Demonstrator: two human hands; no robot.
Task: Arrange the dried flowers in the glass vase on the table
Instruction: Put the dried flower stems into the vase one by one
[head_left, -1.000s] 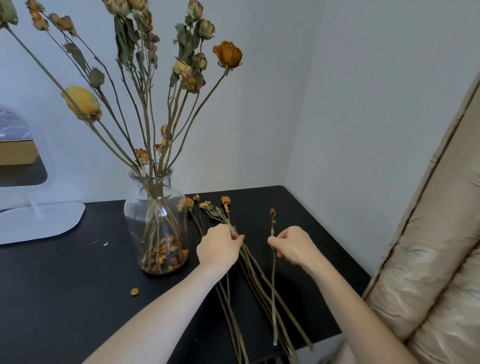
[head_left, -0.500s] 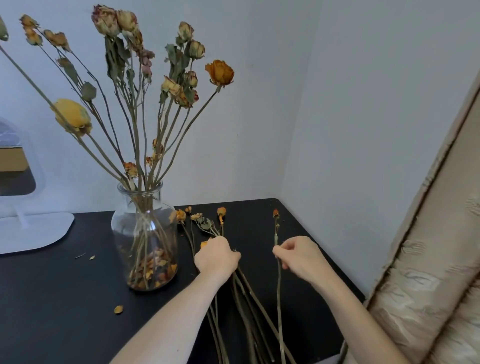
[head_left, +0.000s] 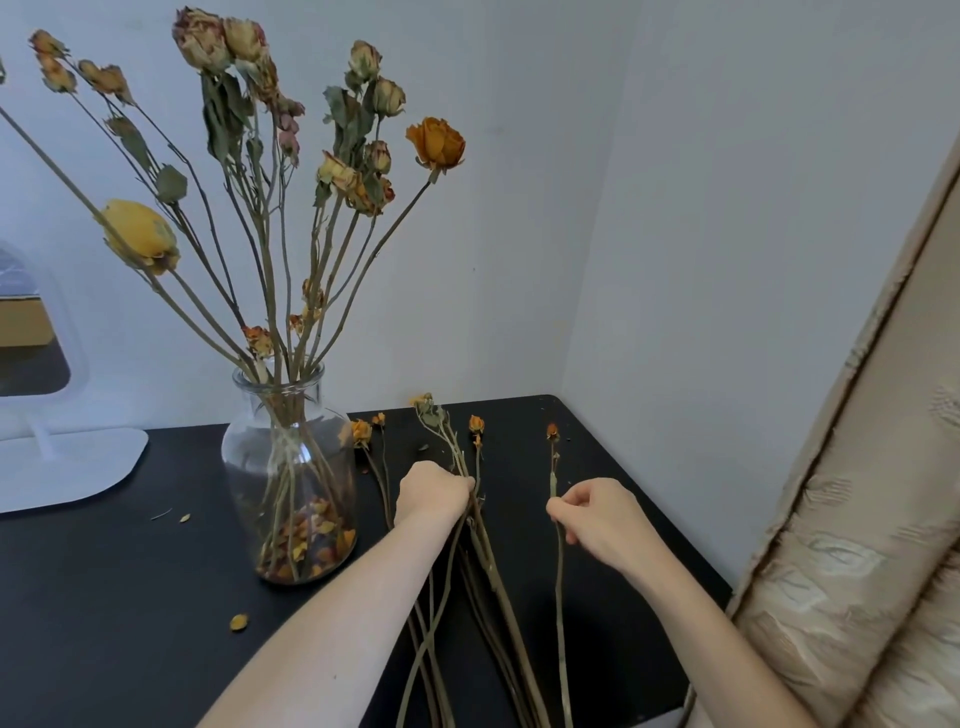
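A clear glass vase (head_left: 289, 467) stands on the black table (head_left: 104, 597), holding several tall dried roses (head_left: 332, 171) with loose petals at its bottom. To its right, several loose dried stems (head_left: 493, 587) lie flat on the table, small orange buds pointing at the wall. My left hand (head_left: 432, 492) rests closed over this bunch near its upper part. My right hand (head_left: 597, 512) pinches a single thin stem with an orange bud (head_left: 552, 431), set apart to the right of the bunch.
A white-framed mirror (head_left: 47, 447) on a flat base stands at the back left. Walls close the corner behind and to the right. A beige quilted cushion (head_left: 852, 519) borders the table's right edge. Fallen petals (head_left: 239, 621) lie near the vase.
The view tilted and shifted, so the vase sits lower and further left in the frame. My right hand and its single stem moved a little further right of the bunch.
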